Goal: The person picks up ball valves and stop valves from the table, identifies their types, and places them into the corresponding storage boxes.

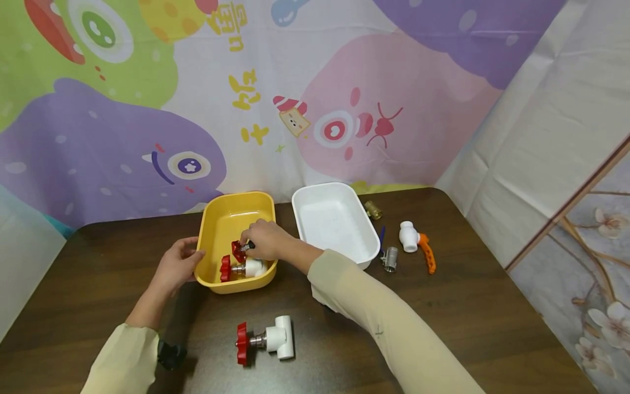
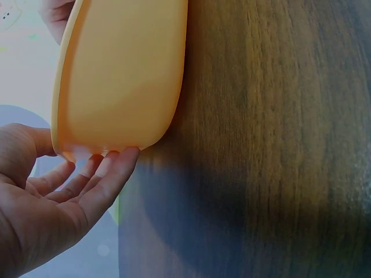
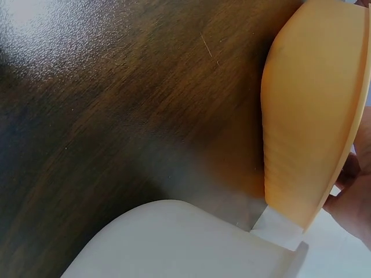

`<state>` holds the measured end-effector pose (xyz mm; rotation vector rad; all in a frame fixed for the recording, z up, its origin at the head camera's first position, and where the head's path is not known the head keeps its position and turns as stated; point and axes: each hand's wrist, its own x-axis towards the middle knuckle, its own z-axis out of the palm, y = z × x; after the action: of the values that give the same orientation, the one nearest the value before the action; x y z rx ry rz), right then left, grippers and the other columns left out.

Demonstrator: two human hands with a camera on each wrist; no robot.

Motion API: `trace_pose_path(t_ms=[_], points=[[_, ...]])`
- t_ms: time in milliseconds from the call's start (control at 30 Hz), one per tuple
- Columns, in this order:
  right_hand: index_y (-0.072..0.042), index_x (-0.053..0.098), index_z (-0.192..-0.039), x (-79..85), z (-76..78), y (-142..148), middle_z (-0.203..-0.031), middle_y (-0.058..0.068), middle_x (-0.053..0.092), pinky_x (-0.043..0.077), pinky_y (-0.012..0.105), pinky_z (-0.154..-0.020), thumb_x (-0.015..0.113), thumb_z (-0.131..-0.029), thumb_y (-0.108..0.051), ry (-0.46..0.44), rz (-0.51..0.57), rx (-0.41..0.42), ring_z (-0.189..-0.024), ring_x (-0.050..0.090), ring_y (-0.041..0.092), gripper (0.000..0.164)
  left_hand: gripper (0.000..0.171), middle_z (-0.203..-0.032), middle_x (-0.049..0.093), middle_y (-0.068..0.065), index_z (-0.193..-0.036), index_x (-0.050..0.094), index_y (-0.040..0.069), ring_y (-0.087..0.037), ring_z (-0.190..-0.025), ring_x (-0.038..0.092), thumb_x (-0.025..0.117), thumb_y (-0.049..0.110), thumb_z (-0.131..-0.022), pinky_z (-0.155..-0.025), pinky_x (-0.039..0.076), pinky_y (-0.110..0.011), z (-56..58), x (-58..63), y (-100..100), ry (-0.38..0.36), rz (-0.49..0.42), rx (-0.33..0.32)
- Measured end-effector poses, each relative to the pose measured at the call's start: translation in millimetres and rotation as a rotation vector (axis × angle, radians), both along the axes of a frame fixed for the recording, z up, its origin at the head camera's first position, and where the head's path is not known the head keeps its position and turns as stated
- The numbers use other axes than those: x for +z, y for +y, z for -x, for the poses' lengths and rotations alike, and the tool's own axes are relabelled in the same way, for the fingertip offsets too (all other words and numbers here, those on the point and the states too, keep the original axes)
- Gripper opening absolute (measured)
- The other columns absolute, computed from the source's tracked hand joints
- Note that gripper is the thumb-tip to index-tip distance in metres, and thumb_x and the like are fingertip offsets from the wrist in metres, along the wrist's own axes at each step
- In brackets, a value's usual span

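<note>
My left hand [image 1: 176, 265] grips the left rim of a yellow plastic bin [image 1: 233, 207], thumb at the rim and fingertips against the outer wall in the left wrist view. Inside the bin, my right hand [image 1: 268, 239] pinches a small valve with a red handwheel [image 1: 238, 251] and a dark end; the fingers partly hide it. Just below lies a white valve with a red handwheel [image 1: 253, 267], on the bin floor. Another white tee-shaped valve with a red handwheel [image 1: 279, 338] lies on the table in front. In the right wrist view the bin wall hides most of the right hand [image 3: 356, 200].
A white plastic bin [image 1: 330, 213] stands right of the yellow one. Beyond it lie a brass fitting [image 1: 374, 210], a metal valve with a blue lever [image 1: 390, 259] and a white valve with an orange lever [image 1: 409, 237]. A printed cloth hangs behind the table [image 1: 423, 328].
</note>
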<state>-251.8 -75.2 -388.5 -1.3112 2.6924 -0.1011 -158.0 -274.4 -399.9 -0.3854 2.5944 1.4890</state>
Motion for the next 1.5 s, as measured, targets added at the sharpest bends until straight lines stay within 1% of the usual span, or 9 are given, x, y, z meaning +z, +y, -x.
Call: trace_pose_path(t_ms=[300, 600, 733, 867, 1067, 1233, 1400, 1500], points=[[-0.025, 0.064, -0.117, -2.1, -0.8, -2, -0.114, -0.003, 0.063, 0.046, 0.033, -0.089, 0.056, -0.091, -0.034, 0.019, -0.018, -0.015, -0.111, 0.051, 0.018, 0.028, 0.057, -0.13, 0.041, -0.031, -0.144, 0.023, -0.001, -0.04, -0.106, 0.057, 0.045, 0.024, -0.098, -0.072, 0.058, -0.035, 0.6, -0.1, -1, -0.012, 0.005, 0.0], [-0.025, 0.065, -0.115, -2.9, -4.0, -3, -0.113, -0.004, 0.064, 0.046, 0.034, -0.09, 0.056, -0.092, -0.033, 0.034, -0.025, -0.033, -0.109, 0.051, 0.017, 0.026, 0.056, -0.129, 0.042, -0.032, -0.144, 0.023, -0.002, -0.039, -0.103, 0.059, 0.045, 0.024, -0.098, -0.071, 0.058, -0.036, 0.1, 0.4, 0, -0.001, 0.013, -0.006], [-0.023, 0.064, -0.116, -2.2, -4.6, -4, -0.112, -0.003, 0.064, 0.047, 0.032, -0.09, 0.056, -0.092, -0.027, 0.003, -0.03, -0.026, -0.106, 0.054, 0.017, 0.026, 0.056, -0.13, 0.042, -0.031, -0.144, 0.023, -0.001, -0.04, -0.105, 0.058, 0.045, 0.024, -0.098, -0.072, 0.058, -0.036, 0.6, 0.5, -1, -0.008, 0.022, -0.005], [-0.02, 0.062, -0.12, -2.9, -4.5, -5, -0.112, -0.001, 0.063, 0.049, 0.03, -0.09, 0.054, -0.092, -0.02, -0.047, -0.033, -0.028, -0.104, 0.057, 0.016, 0.028, 0.057, -0.13, 0.041, -0.031, -0.144, 0.023, -0.001, -0.04, -0.105, 0.058, 0.045, 0.024, -0.098, -0.071, 0.058, -0.036, 0.6, 0.3, -1, -0.009, 0.022, -0.007], [-0.019, 0.062, -0.121, -4.3, -5.4, -3, -0.114, 0.0, 0.062, 0.049, 0.031, -0.092, 0.054, -0.093, -0.02, -0.056, -0.023, -0.031, -0.106, 0.057, 0.016, 0.029, 0.056, -0.129, 0.042, -0.033, -0.143, 0.024, -0.003, -0.036, -0.099, 0.061, 0.046, 0.023, -0.098, -0.068, 0.058, -0.035, -0.4, -0.2, 0, 0.002, 0.008, -0.012], [-0.02, 0.063, -0.12, -1.8, -6.8, 1, -0.114, -0.001, 0.062, 0.048, 0.03, -0.091, 0.054, -0.093, -0.021, -0.036, -0.006, -0.021, -0.107, 0.055, 0.016, 0.029, 0.056, -0.129, 0.042, -0.033, -0.143, 0.024, -0.003, -0.037, -0.099, 0.061, 0.045, 0.023, -0.098, -0.068, 0.058, -0.035, -1.4, -0.4, 1, 0.004, 0.009, -0.018], [-0.02, 0.064, -0.118, 7.2, -10.0, 8, -0.114, -0.001, 0.062, 0.047, 0.029, -0.092, 0.054, -0.093, -0.026, 0.026, 0.033, -0.01, -0.107, 0.055, 0.017, 0.028, 0.057, -0.129, 0.042, -0.033, -0.144, 0.023, -0.003, -0.04, -0.103, 0.059, 0.045, 0.024, -0.098, -0.069, 0.058, -0.036, -1.7, -0.1, 1, 0.004, 0.01, -0.017], [-0.019, 0.064, -0.118, 12.2, -12.4, 13, -0.115, -0.002, 0.063, 0.046, 0.029, -0.094, 0.054, -0.093, -0.028, 0.053, 0.072, -0.023, -0.109, 0.055, 0.017, 0.028, 0.057, -0.13, 0.041, -0.033, -0.144, 0.023, -0.003, -0.041, -0.104, 0.058, 0.044, 0.024, -0.099, -0.07, 0.058, -0.037, -1.6, 0.1, 1, 0.002, 0.012, -0.016]])
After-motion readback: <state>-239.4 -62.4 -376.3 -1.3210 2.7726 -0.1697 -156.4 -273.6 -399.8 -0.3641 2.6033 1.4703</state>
